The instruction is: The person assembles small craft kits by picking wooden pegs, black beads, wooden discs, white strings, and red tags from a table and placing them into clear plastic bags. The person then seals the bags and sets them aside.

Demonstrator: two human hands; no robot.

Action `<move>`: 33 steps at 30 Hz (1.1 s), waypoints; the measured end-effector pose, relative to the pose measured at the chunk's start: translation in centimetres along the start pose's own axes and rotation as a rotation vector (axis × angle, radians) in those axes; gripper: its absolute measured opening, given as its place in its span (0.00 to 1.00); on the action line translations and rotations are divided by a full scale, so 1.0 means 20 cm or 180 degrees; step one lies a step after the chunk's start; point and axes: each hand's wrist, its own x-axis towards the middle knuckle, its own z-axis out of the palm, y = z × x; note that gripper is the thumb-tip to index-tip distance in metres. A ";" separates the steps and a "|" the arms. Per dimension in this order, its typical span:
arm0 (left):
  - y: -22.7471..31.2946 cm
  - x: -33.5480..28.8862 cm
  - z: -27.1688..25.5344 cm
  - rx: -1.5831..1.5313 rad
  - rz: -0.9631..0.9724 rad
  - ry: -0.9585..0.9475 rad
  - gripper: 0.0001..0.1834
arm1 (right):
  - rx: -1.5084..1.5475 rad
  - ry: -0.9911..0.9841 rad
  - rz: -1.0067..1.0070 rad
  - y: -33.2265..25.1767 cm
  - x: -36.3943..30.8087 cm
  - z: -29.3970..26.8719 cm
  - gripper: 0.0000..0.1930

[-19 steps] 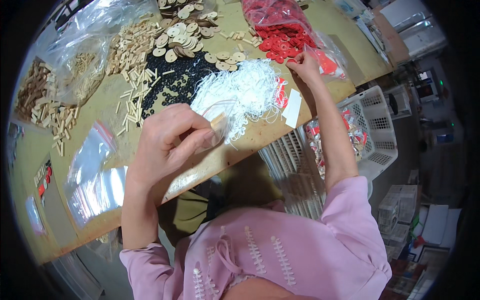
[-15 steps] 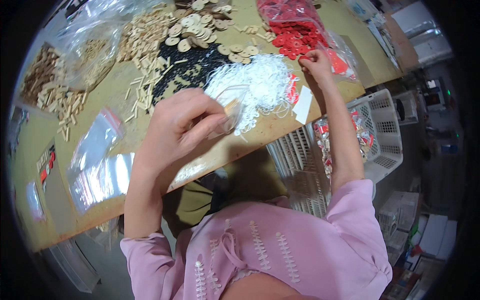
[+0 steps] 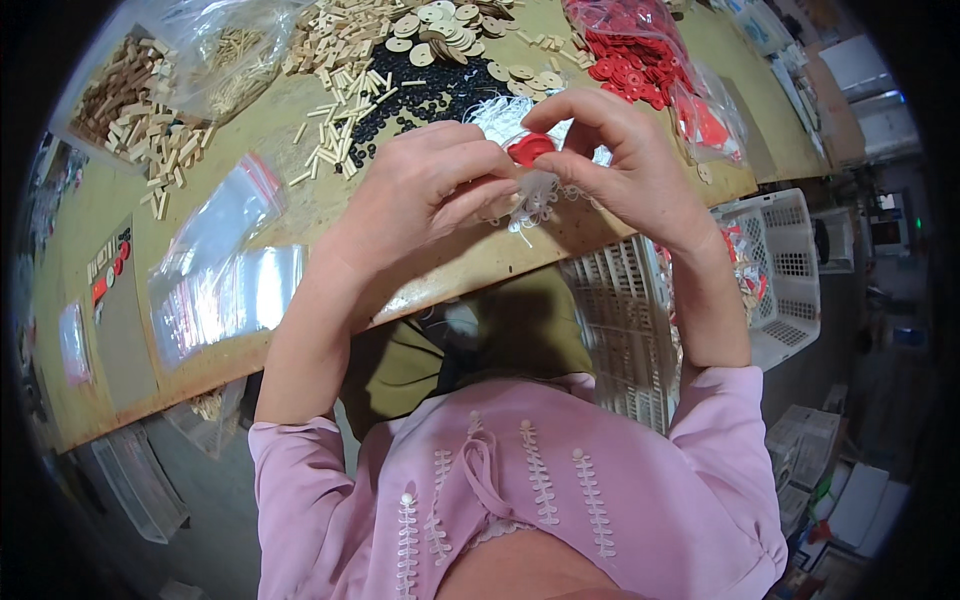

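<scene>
My left hand is closed on a small clear plastic bag, now mostly hidden by my fingers. Close to it, my right hand pinches a red disc between thumb and fingers, right by the bag's place. Both hands are raised above the near table edge. Beneath and behind them lies a heap of white looped strings, partly covered by the hands. Farther right is a pile of red discs spilling from a large clear bag.
Black beads, wooden sticks, wooden discs and wooden blocks are heaped across the table. Flat clear zip bags lie at left, near a sample strip of parts. A white basket stands below the right edge.
My right hand has come back from the red pile toward my left hand, bringing a red disc. My left hand has shifted slightly right, still closed on the small bag.
</scene>
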 end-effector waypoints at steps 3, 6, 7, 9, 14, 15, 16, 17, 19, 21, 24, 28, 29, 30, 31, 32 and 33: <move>-0.01 0.00 0.00 -0.0064 0.0027 0.0123 0.05 | 0.0427 0.0555 0.0159 0.00 -0.03 -0.04 0.09; 0.00 0.02 -0.01 -0.0429 -0.0013 0.0358 0.04 | 0.0457 0.1007 0.0254 0.08 -0.13 -0.14 0.06; 0.02 0.02 -0.03 -0.0632 -0.0018 0.0549 0.04 | 0.0436 0.1142 0.0297 0.14 -0.19 -0.16 0.06; 0.03 0.03 -0.04 -0.0646 -0.0017 0.0666 0.03 | 0.0199 0.1324 0.0603 0.29 -0.34 -0.19 0.05; 0.05 0.03 -0.01 -0.0228 -0.0057 0.0417 0.02 | -0.1496 0.0610 0.1196 0.43 -0.66 -0.14 0.12; 0.05 0.03 -0.02 -0.0259 -0.0203 0.0512 0.01 | -0.1630 0.0415 0.1289 0.45 -0.71 -0.13 0.14; 0.02 0.02 -0.02 -0.0356 -0.0107 0.0657 0.02 | -0.1624 0.0428 0.1185 0.47 -0.73 -0.11 0.14; 0.01 0.02 -0.02 -0.0391 -0.0121 0.0680 0.02 | -0.1618 0.0439 0.1078 0.49 -0.75 -0.10 0.14; 0.01 0.02 -0.02 -0.0347 -0.0165 0.0603 0.02 | -0.1651 0.0530 0.0902 0.52 -0.76 -0.10 0.12; 0.03 0.02 -0.02 -0.0191 -0.0221 0.0401 0.03 | -0.1395 0.0452 0.0976 0.54 -0.76 -0.11 0.11; 0.03 0.02 -0.01 -0.0170 -0.0198 0.0228 0.03 | -0.1265 0.0374 0.1097 0.53 -0.74 -0.12 0.10; 0.02 0.02 0.01 -0.0139 -0.0154 0.0173 0.03 | -0.1182 0.0481 0.1103 0.56 -0.76 -0.12 0.10; 0.02 0.02 0.01 -0.0142 -0.0148 0.0157 0.03 | -0.1112 0.0537 0.1213 0.56 -0.76 -0.13 0.09; 0.02 0.02 0.01 -0.0144 -0.0144 0.0142 0.03 | -0.1041 0.0591 0.1322 0.56 -0.76 -0.13 0.08; 0.02 0.02 0.00 -0.0180 -0.0156 0.0134 0.03 | -0.0962 0.0644 0.1402 0.56 -0.75 -0.13 0.08; 0.02 0.02 0.01 -0.0214 -0.0171 0.0128 0.03 | -0.0918 0.0728 0.1585 0.55 -0.73 -0.13 0.07; 0.02 0.02 0.01 -0.0248 -0.0188 0.0124 0.03 | -0.0873 0.0809 0.1767 0.52 -0.72 -0.14 0.07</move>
